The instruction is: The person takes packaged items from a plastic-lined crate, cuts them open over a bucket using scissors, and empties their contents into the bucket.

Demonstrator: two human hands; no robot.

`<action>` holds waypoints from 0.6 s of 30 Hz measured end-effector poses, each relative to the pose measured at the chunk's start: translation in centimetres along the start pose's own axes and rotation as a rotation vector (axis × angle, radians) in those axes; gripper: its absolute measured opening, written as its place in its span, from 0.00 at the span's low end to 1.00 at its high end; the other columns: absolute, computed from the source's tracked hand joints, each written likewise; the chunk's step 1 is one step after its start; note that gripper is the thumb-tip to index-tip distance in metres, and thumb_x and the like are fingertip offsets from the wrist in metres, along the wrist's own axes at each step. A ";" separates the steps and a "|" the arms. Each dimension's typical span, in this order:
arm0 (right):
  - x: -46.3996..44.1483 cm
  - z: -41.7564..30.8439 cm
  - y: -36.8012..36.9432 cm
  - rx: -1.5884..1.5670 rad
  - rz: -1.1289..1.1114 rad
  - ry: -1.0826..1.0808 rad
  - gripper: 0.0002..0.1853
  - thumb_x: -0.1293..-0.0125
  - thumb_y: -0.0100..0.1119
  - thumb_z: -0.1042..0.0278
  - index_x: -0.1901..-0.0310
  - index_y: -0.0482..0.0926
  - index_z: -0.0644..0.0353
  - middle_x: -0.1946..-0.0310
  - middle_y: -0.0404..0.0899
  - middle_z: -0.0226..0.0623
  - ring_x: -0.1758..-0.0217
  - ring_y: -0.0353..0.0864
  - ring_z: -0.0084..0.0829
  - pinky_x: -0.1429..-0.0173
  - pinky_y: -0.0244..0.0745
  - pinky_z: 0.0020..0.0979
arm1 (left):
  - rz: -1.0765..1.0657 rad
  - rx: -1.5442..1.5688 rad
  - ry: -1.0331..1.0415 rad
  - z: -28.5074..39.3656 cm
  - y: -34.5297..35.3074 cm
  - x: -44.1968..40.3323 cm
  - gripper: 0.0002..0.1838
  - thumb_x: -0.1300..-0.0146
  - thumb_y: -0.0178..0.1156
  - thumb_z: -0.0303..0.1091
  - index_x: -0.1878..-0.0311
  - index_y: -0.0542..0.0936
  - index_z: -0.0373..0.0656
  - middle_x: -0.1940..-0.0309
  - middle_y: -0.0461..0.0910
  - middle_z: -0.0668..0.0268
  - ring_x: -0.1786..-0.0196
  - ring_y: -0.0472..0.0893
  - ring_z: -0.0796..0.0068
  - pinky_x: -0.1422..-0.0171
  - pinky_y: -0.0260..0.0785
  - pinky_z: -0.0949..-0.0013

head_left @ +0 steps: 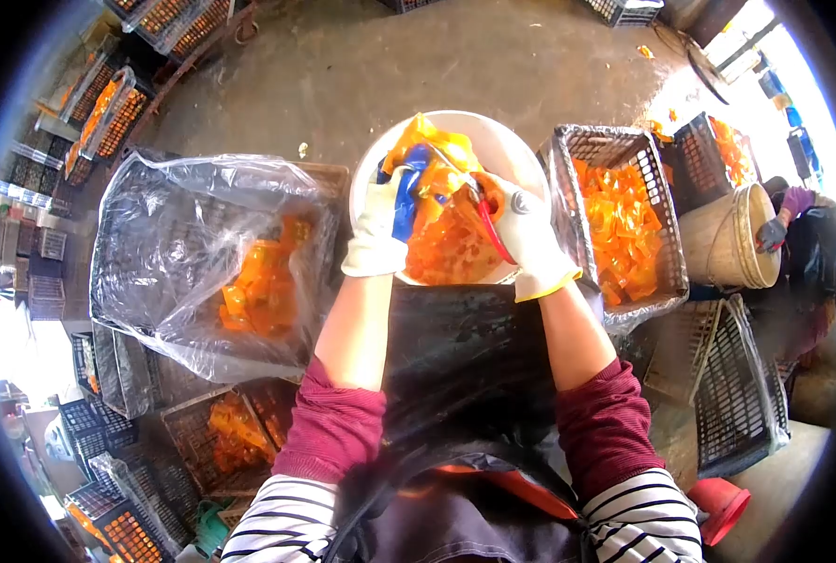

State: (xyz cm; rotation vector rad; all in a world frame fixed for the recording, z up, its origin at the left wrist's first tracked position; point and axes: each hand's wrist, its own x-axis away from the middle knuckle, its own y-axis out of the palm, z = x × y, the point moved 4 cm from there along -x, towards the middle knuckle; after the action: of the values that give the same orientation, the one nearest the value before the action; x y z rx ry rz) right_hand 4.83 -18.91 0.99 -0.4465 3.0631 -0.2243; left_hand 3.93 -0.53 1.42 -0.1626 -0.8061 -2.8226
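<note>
Forearms are reaching forward over a white tub (pixel 521 155). The left hand's (pixel 378 225) blue-tipped gloved fingers are closing on a yellow-orange piece (pixel 421 136), held above the tub between both hands. The right hand's (pixel 526 230) fingers are curling around red-handled scissors (pixel 493 230), seemingly through the loops. Orange scraps (pixel 446 251) are lying below the fingers.

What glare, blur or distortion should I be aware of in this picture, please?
Head view: fisheye bowing with dark corners; daylight blown out at the upper right and left edges; shiny highlights on the plastic liner of the left crate; the co-worker at the right edge smeared and dim; the gloved left hand and right hand fairly clear.
</note>
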 end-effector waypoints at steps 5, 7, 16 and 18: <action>0.6 -3.7 -0.7 -0.007 -0.042 0.084 0.15 0.32 0.52 0.75 0.45 0.77 0.65 0.51 0.80 0.38 0.48 0.77 0.27 0.43 0.72 0.27 | -0.105 -0.279 0.055 -1.3 -0.7 -0.6 0.27 0.41 0.67 0.30 0.38 0.72 0.40 0.47 0.78 0.63 0.46 0.78 0.72 0.40 0.70 0.73; 1.2 -4.8 -0.8 0.234 -0.023 0.022 0.14 0.31 0.51 0.72 0.46 0.78 0.62 0.53 0.81 0.37 0.50 0.77 0.27 0.45 0.72 0.27 | -0.028 -0.507 0.104 0.4 0.6 0.5 0.27 0.41 0.67 0.27 0.38 0.72 0.41 0.46 0.78 0.64 0.45 0.78 0.70 0.36 0.68 0.72; -1.9 -0.1 -3.6 -0.623 0.208 0.077 0.20 0.32 0.54 0.56 0.46 0.75 0.62 0.56 0.80 0.42 0.56 0.80 0.33 0.50 0.75 0.31 | -0.365 -0.106 0.204 5.0 1.6 3.5 0.35 0.32 0.52 0.54 0.29 0.61 0.41 0.30 0.63 0.59 0.29 0.63 0.56 0.27 0.56 0.52; -1.9 0.1 -5.3 -0.929 0.189 0.111 0.24 0.31 0.54 0.50 0.47 0.73 0.65 0.56 0.79 0.46 0.57 0.80 0.36 0.47 0.76 0.35 | -0.415 -0.091 0.243 6.0 2.4 4.2 0.37 0.32 0.51 0.57 0.29 0.60 0.41 0.29 0.62 0.59 0.29 0.63 0.55 0.26 0.56 0.52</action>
State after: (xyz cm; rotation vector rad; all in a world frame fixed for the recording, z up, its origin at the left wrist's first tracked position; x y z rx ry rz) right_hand 8.13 -23.36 1.72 -0.1427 3.0862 1.2409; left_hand 0.70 0.01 8.39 0.3720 -0.7251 -3.1751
